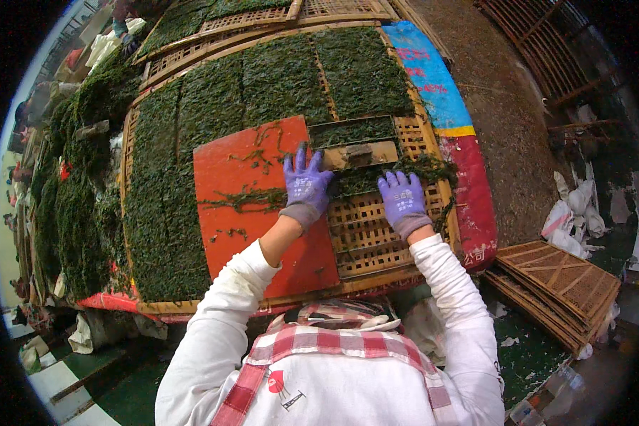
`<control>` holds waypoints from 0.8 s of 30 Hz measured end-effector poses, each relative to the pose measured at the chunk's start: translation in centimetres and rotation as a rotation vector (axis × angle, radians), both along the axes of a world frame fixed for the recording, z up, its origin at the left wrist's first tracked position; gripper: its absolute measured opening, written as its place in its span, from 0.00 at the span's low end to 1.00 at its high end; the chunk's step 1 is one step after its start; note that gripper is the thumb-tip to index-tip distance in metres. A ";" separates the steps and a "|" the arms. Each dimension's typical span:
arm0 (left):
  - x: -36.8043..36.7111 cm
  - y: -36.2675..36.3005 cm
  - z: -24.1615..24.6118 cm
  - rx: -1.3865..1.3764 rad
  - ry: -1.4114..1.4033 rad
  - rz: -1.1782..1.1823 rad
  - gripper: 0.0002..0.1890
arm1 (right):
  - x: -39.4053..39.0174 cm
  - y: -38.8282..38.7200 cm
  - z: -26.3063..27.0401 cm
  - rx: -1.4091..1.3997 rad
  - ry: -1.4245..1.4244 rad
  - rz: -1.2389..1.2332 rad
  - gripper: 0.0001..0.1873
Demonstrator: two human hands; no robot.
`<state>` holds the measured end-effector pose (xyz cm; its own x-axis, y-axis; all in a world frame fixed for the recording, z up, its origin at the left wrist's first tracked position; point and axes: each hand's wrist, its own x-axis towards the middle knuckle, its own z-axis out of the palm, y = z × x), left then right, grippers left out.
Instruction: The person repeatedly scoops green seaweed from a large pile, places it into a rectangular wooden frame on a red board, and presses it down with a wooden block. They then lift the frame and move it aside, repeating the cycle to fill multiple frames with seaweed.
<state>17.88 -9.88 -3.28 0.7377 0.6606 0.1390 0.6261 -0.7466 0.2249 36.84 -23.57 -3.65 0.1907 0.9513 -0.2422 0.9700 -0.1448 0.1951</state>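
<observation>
Both my hands wear purple coated gloves. My left hand (306, 183) spreads its fingers over the right edge of an orange-red board (266, 250), which carries stray strands of seaweed. My right hand (402, 197) lies palm down with its fingertips at a band of dark green seaweed (359, 182) in a thin rectangular frame (351, 123). Across that frame sits a wooden press board with a handle block (359, 155). Beneath is a woven bamboo rack (367, 234), its lattice bare nearest me. Flat rectangular seaweed sheets (277, 80) cover much of the rack.
A loose seaweed heap (74, 197) lines the left side. Another seaweed-covered rack (234, 10) lies beyond. Printed blue and red sacking (471, 175) edges the right. Stacked woven racks (559, 287) stand lower right, near white sacks (575, 213). Another person's gloved hand (129, 42) shows upper left.
</observation>
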 end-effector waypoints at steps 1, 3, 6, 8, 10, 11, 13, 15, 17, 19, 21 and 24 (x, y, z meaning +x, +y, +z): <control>-0.1 -0.1 0.0 -0.001 -0.024 -0.014 0.10 | 0.2 -0.1 0.0 0.022 0.033 0.004 0.25; -0.2 -0.4 -0.1 0.014 -0.028 -0.017 0.11 | 0.5 -0.1 0.2 0.061 0.044 0.010 0.25; -0.3 -0.3 -0.1 -0.046 -0.001 0.030 0.12 | 0.7 -0.1 1.2 0.119 -0.005 0.029 0.24; -1.0 0.4 0.0 -0.026 0.002 0.016 0.14 | 0.1 0.0 1.8 -0.005 0.038 -0.036 0.25; -2.3 1.9 0.4 -0.040 -0.152 0.018 0.15 | -1.3 0.5 1.8 0.008 0.036 -0.009 0.26; -3.2 2.5 0.7 -0.099 -0.172 0.033 0.16 | -2.6 0.8 1.5 0.071 0.056 0.041 0.27; -5.4 3.5 1.2 -0.035 -0.079 -0.034 0.22 | -5.9 1.3 0.2 0.213 0.140 0.156 0.27; -6.9 3.6 1.2 -0.048 0.181 -0.053 0.28 | -8.3 2.4 -1.4 0.154 0.224 0.193 0.27; -7.3 3.2 1.0 -0.104 0.209 -0.050 0.31 | -9.2 3.1 -2.4 0.162 0.240 0.142 0.30; -6.7 2.7 0.6 -0.149 0.226 -0.027 0.32 | -9.6 3.5 -3.1 0.090 0.265 0.118 0.32; -5.4 2.5 0.3 -0.140 0.157 -0.018 0.33 | -9.2 3.6 -3.3 0.036 0.266 0.128 0.34; -3.6 2.0 0.5 -0.129 0.248 -0.058 0.23 | -8.8 3.5 -3.4 0.068 0.257 0.132 0.33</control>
<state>14.27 -7.93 -2.76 0.7759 0.6166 -0.1331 0.6308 -0.7580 0.1657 28.06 -20.12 -7.06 0.0048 0.9795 -0.2015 0.9977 -0.0184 -0.0656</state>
